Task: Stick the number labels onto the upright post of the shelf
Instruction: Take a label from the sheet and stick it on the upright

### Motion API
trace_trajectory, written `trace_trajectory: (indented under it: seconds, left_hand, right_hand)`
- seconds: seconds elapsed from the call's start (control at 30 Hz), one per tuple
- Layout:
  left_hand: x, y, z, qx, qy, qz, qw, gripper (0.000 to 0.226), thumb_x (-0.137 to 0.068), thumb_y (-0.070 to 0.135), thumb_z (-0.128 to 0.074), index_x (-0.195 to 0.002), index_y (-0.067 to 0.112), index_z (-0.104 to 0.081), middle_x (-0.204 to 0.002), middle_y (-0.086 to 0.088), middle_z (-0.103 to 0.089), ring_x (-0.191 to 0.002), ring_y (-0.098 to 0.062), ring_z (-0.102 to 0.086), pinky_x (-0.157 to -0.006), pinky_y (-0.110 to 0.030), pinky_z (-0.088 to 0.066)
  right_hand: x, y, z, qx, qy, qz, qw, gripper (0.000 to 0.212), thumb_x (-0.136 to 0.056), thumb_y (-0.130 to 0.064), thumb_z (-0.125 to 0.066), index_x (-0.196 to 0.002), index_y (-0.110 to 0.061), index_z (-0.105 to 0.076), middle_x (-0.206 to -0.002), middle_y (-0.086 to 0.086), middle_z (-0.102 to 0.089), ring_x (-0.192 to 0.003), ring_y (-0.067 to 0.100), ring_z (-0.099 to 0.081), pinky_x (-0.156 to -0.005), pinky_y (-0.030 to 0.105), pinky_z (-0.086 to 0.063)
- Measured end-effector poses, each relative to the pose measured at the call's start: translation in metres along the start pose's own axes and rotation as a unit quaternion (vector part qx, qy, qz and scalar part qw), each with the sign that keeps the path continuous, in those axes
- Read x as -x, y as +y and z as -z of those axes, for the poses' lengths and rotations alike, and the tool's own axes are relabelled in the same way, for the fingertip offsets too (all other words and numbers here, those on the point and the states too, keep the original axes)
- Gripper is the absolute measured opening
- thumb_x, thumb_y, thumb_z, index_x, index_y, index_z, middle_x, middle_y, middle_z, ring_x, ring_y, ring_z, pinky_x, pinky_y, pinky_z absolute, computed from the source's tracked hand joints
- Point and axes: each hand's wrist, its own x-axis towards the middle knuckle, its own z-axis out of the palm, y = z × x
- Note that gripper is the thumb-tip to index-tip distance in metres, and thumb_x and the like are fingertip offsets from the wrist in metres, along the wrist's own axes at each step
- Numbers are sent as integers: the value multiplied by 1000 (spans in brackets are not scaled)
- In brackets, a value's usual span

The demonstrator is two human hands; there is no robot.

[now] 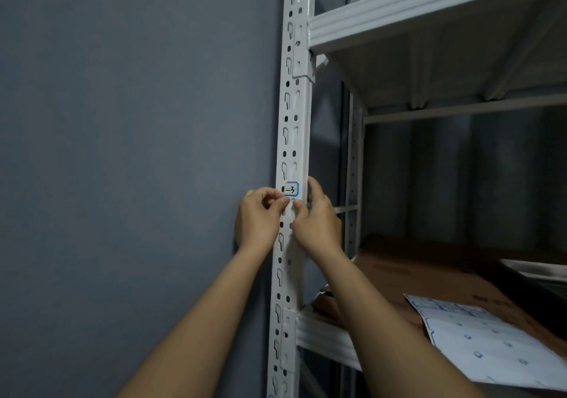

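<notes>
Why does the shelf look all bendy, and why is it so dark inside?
In the head view, the wide-angle lens makes the upright post bow and lean. The light is dim, so the back of the shelf falls into shadow and the cardboard box looks murky. The label between the left hand and right hand stays readable, showing a 3. No glare anywhere.

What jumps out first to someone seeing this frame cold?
Dead centre, two hands meet on the white perforated upright post: the left hand and the right hand work at a small blue-edged label marked "-3" on the post's face. Lower right, a white sheet of labels lies on a brown cardboard box on the shelf; a plain grey wall fills the left.
</notes>
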Motion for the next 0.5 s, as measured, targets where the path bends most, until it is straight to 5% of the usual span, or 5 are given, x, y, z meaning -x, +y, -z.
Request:
trace_trajectory:
  seconds: [0.17,0.4,0.5]
  left_hand:
    - [13,-3,-4,31,52,-25,998,9,-81,24,-72,-79,27,-63,-91,12,-54,-77,2,-59,-67,-19,-46]
    - [21,-12,-16,73,97,-46,992,3,-83,24,-70,-85,25,-67,-99,10,-52,-81,-5,-62,-69,-24,-48]
    - [18,-13,-17,74,98,-50,991,7,-83,20,-70,-82,25,-65,-99,10,-48,-83,-7,-59,-66,-11,-42]
  right_hand:
    - [1,1,0,-20,0,-4,1000,48,-97,-28,-51,-142,-36,-36,-131,-1,-57,-113,23,-59,-96,43,-48]
    - [-1,8,-7,-44,10,-1,999,49,-97,-29,-52,-142,-36,-37,-129,-3,-59,-109,18,-62,-93,43,-51]
    - [-3,10,-8,-44,17,1,999,50,-96,-30,-51,-143,-37,-36,-132,-2,-58,-110,21,-62,-94,41,-50]
